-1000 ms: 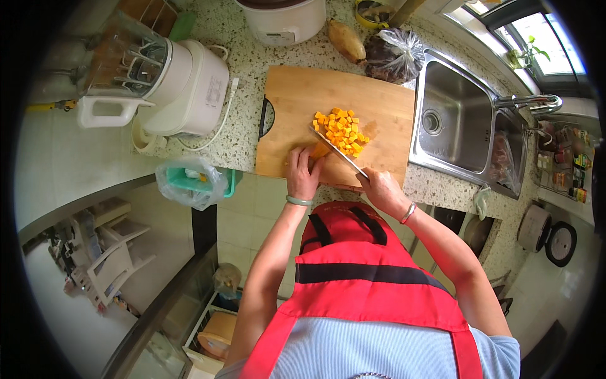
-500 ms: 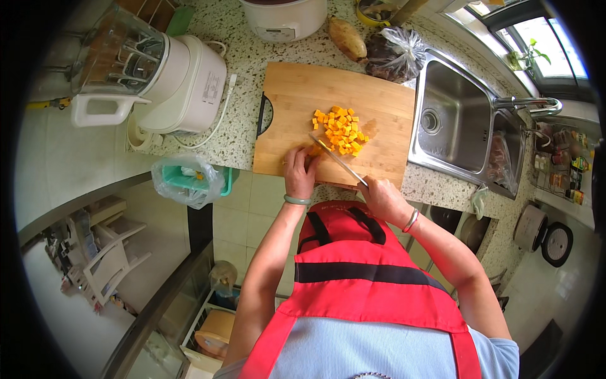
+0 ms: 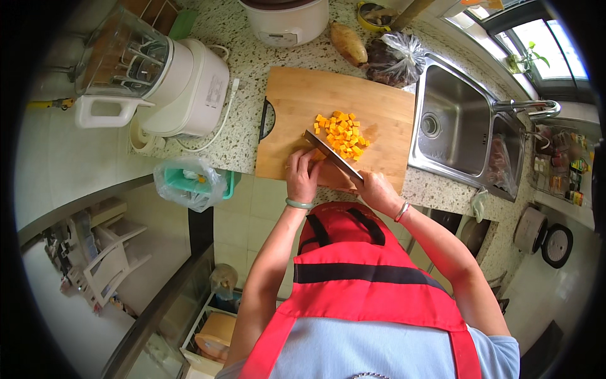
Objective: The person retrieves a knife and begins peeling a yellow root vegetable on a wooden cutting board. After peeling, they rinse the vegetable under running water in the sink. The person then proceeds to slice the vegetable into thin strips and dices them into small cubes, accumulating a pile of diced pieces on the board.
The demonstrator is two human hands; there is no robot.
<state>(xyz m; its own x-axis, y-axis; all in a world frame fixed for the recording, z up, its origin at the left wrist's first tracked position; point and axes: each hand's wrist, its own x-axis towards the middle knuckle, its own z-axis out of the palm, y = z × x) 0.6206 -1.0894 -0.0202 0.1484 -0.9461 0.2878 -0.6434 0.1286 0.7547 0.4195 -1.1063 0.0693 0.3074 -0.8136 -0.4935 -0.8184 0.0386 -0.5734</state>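
Observation:
A kitchen knife is in my right hand, its fingers closed round the handle. The blade slants up and left across the wooden cutting board, with its broad dark side showing. Just left of the blade, my left hand has its fingers bent and pressed down on an orange vegetable piece, mostly hidden by the fingers and knife. Beyond the blade lies a loose heap of small orange vegetable cubes. The blade's tip is close to the heap's left side.
Right of the board is a steel sink with a tap. A dark bundle in a clear plastic bag and a long brownish root lie behind the board. A white blender stands left; a lined green bin hangs at the counter edge.
The knife has turned so its broad side shows, and its tip has shifted slightly left. My right hand has moved a little left. My left hand stays on the orange piece.

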